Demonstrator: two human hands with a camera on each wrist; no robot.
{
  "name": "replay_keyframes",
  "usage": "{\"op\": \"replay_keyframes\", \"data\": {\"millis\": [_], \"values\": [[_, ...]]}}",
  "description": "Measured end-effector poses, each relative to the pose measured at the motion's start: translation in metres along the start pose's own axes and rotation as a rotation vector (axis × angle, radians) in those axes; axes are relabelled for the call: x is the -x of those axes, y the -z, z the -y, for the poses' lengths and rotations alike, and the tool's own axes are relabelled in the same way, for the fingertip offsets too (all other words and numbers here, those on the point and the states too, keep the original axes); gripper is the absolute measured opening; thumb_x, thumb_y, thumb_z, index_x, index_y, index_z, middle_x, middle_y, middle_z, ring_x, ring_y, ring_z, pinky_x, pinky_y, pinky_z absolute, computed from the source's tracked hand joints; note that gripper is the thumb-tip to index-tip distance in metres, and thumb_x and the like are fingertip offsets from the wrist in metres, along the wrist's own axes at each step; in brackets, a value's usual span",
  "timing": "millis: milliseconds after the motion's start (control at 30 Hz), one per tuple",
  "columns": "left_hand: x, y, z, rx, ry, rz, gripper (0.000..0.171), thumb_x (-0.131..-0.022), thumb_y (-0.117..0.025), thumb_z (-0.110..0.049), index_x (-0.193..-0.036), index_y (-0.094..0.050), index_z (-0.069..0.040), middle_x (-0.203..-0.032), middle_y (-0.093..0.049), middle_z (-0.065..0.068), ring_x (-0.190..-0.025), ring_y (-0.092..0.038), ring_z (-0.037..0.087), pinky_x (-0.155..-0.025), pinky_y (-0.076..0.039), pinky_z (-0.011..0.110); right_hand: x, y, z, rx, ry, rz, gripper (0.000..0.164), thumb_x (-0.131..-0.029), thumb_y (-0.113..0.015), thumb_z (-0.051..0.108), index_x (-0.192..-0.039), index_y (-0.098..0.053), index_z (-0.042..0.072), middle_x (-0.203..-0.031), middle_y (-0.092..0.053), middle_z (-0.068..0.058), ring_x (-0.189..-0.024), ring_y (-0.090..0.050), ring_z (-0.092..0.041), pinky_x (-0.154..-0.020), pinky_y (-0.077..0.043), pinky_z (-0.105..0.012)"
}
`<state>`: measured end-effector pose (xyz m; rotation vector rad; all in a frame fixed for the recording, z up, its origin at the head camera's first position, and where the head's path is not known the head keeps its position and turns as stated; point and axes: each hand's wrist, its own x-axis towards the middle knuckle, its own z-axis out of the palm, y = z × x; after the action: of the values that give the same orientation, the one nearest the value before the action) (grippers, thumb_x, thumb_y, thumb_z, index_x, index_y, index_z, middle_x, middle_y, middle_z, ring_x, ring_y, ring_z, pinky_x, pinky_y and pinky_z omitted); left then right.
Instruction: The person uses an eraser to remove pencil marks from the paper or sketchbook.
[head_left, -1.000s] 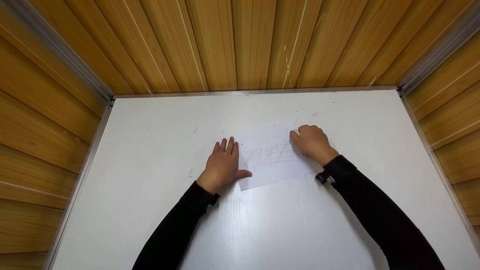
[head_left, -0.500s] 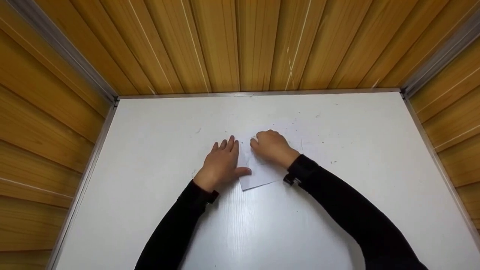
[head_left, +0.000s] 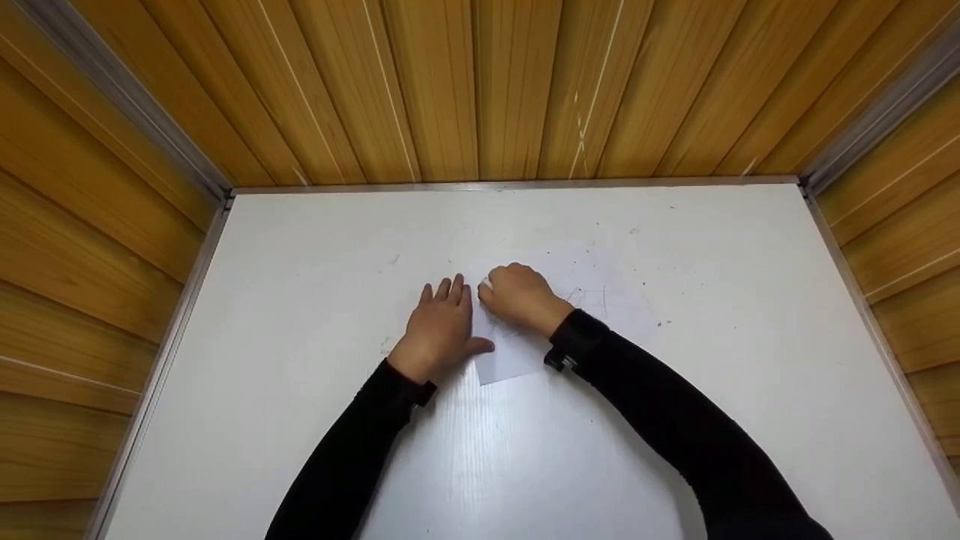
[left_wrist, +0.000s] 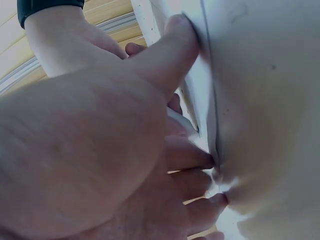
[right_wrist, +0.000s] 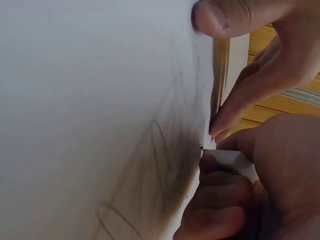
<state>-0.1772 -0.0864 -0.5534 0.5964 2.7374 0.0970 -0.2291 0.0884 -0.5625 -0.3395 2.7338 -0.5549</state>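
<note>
A white sheet of paper (head_left: pixel 510 365) lies at a slight angle on the table, with thin grey pencil lines (right_wrist: pixel 159 142) drawn across it. My left hand (head_left: pixel 437 328) rests flat over the sheet's left edge, thumb on the paper and fingers spread away from me. Between the thumb and curled fingers of my right hand (head_left: pixel 519 294) is a white eraser (right_wrist: pixel 232 161), its end down at the paper close beside my left fingers. The right hand and forearm cover much of the drawing in the head view.
Dark eraser crumbs (head_left: pixel 661 324) are scattered around the paper on the white table (head_left: pixel 300 262). Wood-patterned panels (head_left: pixel 510 90) with metal edging stand at the back and both sides.
My right hand has swept left with the eraser, from the sheet's right side to its left part near my other hand. The left hand stays in nearly the same place.
</note>
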Motion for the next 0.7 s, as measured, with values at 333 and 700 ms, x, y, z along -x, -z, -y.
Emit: {"op": "replay_keyframes", "data": {"millis": [333, 700], "values": [[0.000, -0.002, -0.003, -0.038, 0.023, 0.047, 0.118, -0.097, -0.070, -0.074, -0.171, -0.029, 0.007, -0.182, -0.026, 0.025, -0.172, -0.026, 0.040, -0.140, -0.021, 0.058, 0.017, 0.029, -0.077, -0.048, -0.116, -0.063, 0.042, -0.106, -0.052, 0.031, -0.104, -0.075, -0.004, -0.109, -0.075, -0.025, -0.098, -0.068, -0.039, -0.093, -0.059, -0.057], [0.001, 0.002, -0.002, -0.047, 0.001, 0.031, 0.117, -0.096, -0.071, -0.074, -0.169, -0.034, 0.009, -0.180, -0.031, 0.026, -0.169, -0.031, 0.042, -0.139, -0.027, 0.057, 0.044, 0.063, -0.146, -0.053, -0.282, -0.049, 0.056, -0.111, -0.045, 0.033, -0.130, -0.070, -0.012, -0.132, -0.070, -0.034, -0.115, -0.065, -0.043, -0.106, -0.054, -0.061]]}}
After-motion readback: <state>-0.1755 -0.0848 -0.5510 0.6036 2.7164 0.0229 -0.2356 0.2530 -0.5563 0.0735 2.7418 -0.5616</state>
